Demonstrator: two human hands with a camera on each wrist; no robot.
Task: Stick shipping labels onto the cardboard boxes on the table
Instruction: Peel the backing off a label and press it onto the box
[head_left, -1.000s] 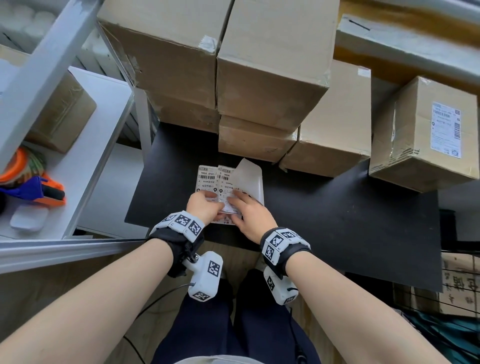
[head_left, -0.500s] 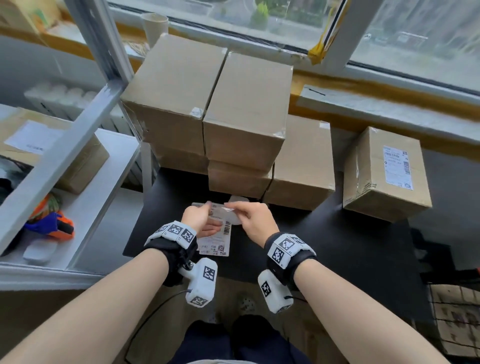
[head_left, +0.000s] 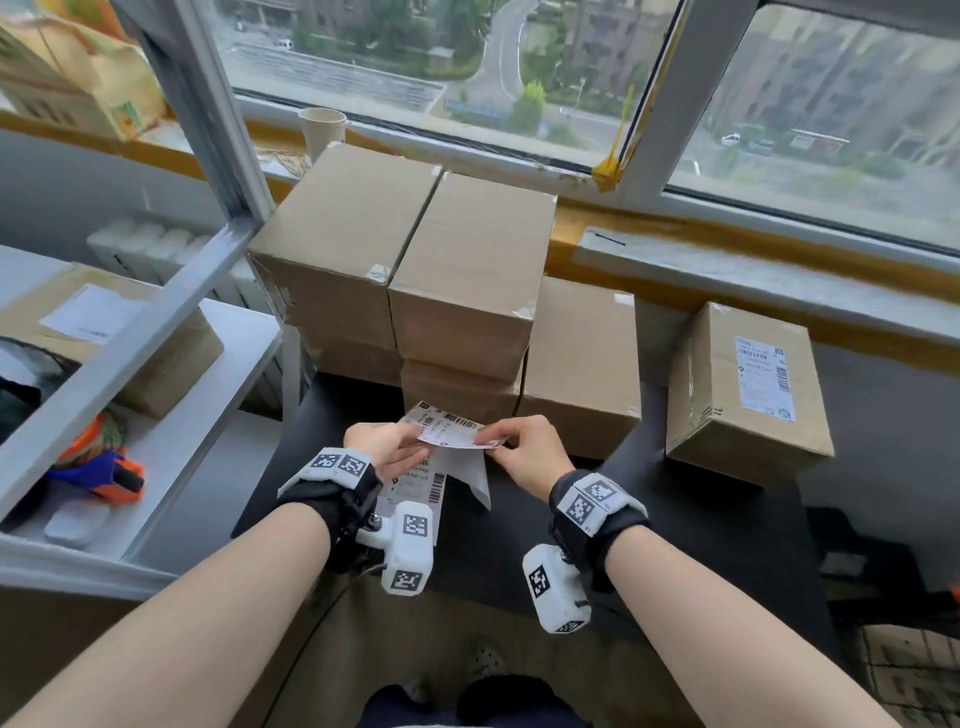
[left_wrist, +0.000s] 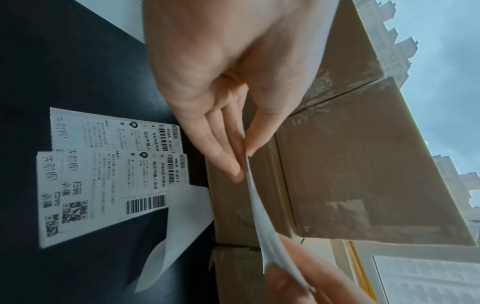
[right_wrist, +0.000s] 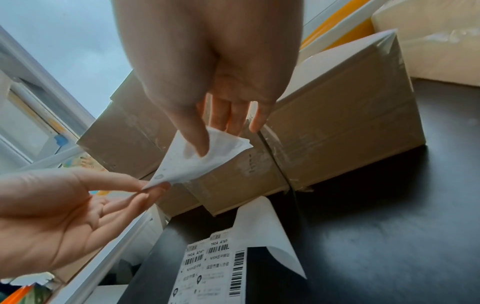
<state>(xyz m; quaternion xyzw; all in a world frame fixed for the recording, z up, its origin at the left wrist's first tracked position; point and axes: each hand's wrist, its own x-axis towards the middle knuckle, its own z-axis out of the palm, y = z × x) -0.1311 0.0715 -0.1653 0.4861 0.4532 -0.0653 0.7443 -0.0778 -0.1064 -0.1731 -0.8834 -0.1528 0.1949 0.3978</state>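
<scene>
Both hands hold one peeled shipping label (head_left: 451, 429) flat in the air above the black table (head_left: 675, 519). My left hand (head_left: 413, 441) pinches the label's left end, edge-on in the left wrist view (left_wrist: 262, 226). My right hand (head_left: 493, 442) pinches its right end (right_wrist: 193, 164) between thumb and fingers. Under the hands lie a small pile of unused labels (left_wrist: 103, 174) and a curled white backing sheet (right_wrist: 267, 230). Plain cardboard boxes (head_left: 467, 275) are stacked just behind the hands, with a lower one (head_left: 582, 364) to their right. A box bearing a label (head_left: 748, 384) stands at the far right.
A white shelf unit (head_left: 171, 431) on the left carries a labelled box (head_left: 104, 332) and an orange and blue tape dispenser (head_left: 104, 467). A paper cup (head_left: 322, 130) stands on the window sill behind the stack.
The hands have lifted one label off the pile and its backing, and now hold it stretched between them in the air. The head view has tilted up toward the window.
</scene>
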